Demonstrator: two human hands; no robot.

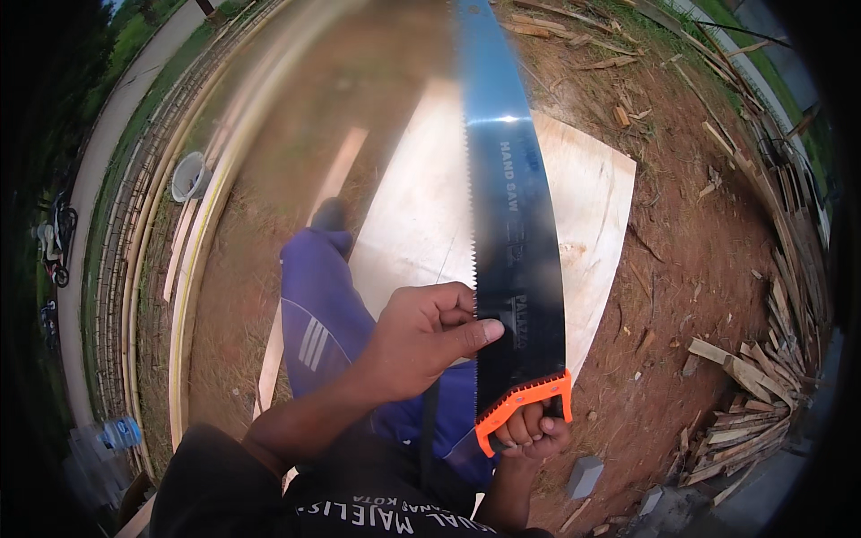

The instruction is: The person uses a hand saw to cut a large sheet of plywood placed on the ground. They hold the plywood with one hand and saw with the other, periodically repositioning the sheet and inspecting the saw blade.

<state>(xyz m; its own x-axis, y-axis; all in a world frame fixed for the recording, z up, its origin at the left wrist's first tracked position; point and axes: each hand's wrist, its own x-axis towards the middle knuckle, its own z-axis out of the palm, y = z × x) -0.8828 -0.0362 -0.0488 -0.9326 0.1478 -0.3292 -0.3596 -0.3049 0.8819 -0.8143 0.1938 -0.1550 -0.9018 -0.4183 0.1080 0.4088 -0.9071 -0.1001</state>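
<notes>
A hand saw (516,224) with a dark, shiny blade is held up in front of me, its toothed edge facing left. My right hand (536,429) is closed round its orange and black handle. At the lower part of the blade, my left hand (430,339) pinches the toothed edge, thumb against the blade's face and fingers curled, partly hidden. Behind the saw lies a pale plywood sheet (404,206) with a thin line across it. My leg in purple trousers (323,314) is beside the sheet's left edge.
Long timber strips (202,296) and bamboo poles run along the left, with a bucket (188,177) by them. Scrap wood (749,421) is heaped at the right. A grey block (585,477) sits on the reddish soil near my right hand. A plastic bottle (119,433) is at lower left.
</notes>
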